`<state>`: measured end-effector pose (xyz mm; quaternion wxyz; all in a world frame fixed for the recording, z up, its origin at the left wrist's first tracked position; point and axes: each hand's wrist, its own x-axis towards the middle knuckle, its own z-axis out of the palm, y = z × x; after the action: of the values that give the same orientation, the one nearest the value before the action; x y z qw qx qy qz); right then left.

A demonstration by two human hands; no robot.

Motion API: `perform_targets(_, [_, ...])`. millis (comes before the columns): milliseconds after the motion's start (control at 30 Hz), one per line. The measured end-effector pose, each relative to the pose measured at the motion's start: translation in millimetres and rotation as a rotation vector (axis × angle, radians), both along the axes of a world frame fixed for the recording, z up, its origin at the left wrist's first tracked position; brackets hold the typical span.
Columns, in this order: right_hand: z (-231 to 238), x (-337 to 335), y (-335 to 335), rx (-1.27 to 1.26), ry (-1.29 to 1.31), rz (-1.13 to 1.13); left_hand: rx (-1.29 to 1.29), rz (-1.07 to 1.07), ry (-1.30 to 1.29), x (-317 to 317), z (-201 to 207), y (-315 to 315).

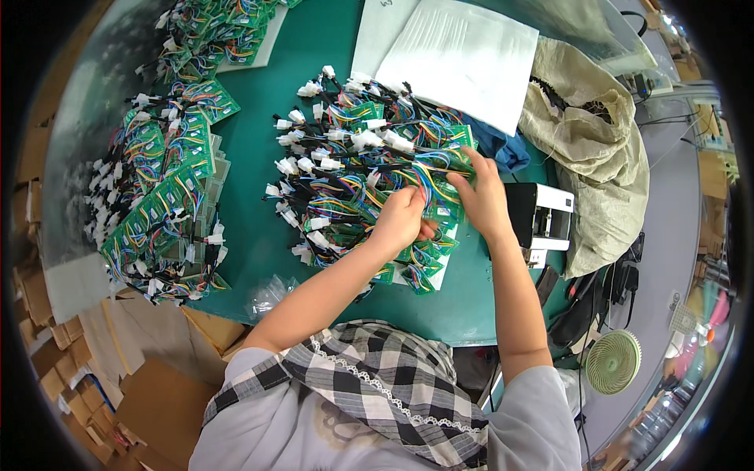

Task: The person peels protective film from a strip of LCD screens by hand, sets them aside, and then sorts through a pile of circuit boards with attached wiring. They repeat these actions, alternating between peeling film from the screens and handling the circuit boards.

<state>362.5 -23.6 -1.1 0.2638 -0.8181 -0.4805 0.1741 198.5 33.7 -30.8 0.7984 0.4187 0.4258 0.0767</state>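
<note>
Over a green desk, my left hand pinches coloured wires while my right hand, thumb and fingers parted, is at the right edge of wired circuit boards heaped mid-desk. A second heap lies left; white sheets lie beyond, a cream sack and green fan stand right, cardboard boxes lower left.

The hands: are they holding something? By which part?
The left hand seems to pinch coloured wires, but where is hidden; whether the right hand holds anything is unclear.
</note>
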Motion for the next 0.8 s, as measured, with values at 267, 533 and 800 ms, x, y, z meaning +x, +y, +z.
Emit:
perform_targets(267, [-109, -25, 4, 0.215, -0.33, -0.175, -0.17, -0.14, -0.273, -35, 55, -11])
perform_targets(533, [-93, -22, -16, 0.294, -0.048, -0.182, 1.615, -0.283, 1.05, -291, 109, 128])
perform_targets(800, [-103, -21, -37, 0.207, 0.043, -0.183, 1.348, -0.315, 1.127, -417, 100, 175])
